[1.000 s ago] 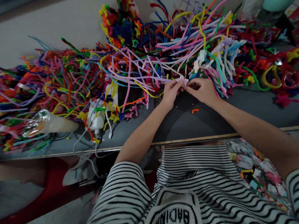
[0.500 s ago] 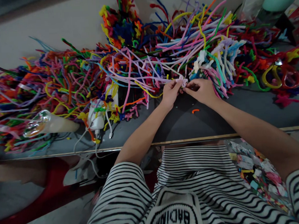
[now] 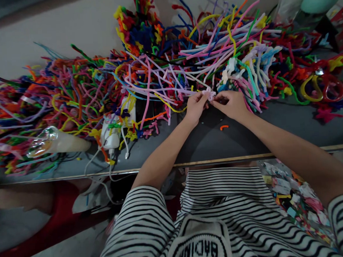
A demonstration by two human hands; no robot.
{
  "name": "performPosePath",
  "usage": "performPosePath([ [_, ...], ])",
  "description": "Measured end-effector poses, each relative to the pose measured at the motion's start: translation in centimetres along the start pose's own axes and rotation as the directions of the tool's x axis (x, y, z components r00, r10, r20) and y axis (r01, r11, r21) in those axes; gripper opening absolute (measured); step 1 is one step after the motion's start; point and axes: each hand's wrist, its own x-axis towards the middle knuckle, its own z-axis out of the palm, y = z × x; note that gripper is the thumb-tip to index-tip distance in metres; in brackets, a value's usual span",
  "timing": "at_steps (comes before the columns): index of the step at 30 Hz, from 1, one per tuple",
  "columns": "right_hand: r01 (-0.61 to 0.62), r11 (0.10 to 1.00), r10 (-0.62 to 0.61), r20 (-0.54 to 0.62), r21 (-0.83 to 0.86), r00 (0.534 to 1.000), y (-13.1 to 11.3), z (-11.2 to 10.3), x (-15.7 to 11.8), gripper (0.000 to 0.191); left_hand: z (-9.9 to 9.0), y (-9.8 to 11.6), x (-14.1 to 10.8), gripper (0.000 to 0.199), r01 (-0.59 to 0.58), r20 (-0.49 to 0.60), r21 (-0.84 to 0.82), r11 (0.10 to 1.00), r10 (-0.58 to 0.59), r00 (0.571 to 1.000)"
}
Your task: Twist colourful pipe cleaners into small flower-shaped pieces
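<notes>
Between my fingertips is a small pale pink pipe cleaner (image 3: 209,93) bent into several loops, like a little flower. My left hand (image 3: 197,106) pinches it from the left side. From the right, my right hand (image 3: 230,103) grips its lower edge between thumb and forefinger; its other fingers are curled and partly hidden. A short orange pipe cleaner piece (image 3: 224,127) lies on the dark table (image 3: 209,145) just below my hands. Right behind them spreads a heap of loose pink and lilac pipe cleaners (image 3: 168,73).
Scissors with yellow and red handles (image 3: 313,88) rest at the right. On the left are a plastic cup (image 3: 71,142) lying on its side and a white charger (image 3: 110,137) with cables. Mixed pipe cleaners (image 3: 80,83) cover the back and left. Scraps (image 3: 296,198) fill the space below the table's right part.
Almost nothing differs. The looped pink pipe cleaner has turned very slightly between my fingertips, while both hands keep their place.
</notes>
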Motion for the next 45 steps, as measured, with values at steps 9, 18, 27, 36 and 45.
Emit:
performPosePath([
  [9,0.023,0.992,-0.027,0.025,0.125,0.999,0.2,0.1,0.0,0.031,0.1,0.2,-0.1,0.026,0.000,-0.006,0.030,1.000,0.000,1.000],
  [18,0.060,0.987,-0.065,0.027,0.146,0.998,0.5,0.2,-0.2,0.026,-1.1,-0.6,0.7,0.032,-0.058,-0.021,0.036,0.998,0.058,0.998],
  [27,0.068,0.987,-0.071,0.012,0.148,0.997,0.8,0.6,0.0,0.020,-1.5,-1.7,1.2,0.038,-0.122,0.033,0.106,0.987,0.119,0.992],
  [36,0.127,0.992,-0.127,0.006,0.005,0.992,0.8,0.4,0.2,0.018,-1.1,-1.2,0.9,0.039,-0.106,0.034,0.088,0.990,0.104,0.994],
  [45,0.052,0.999,-0.053,0.065,0.013,0.996,0.2,0.2,0.0,0.020,-1.1,-0.7,0.3,0.048,-0.054,0.025,-0.054,0.997,0.056,0.998],
])
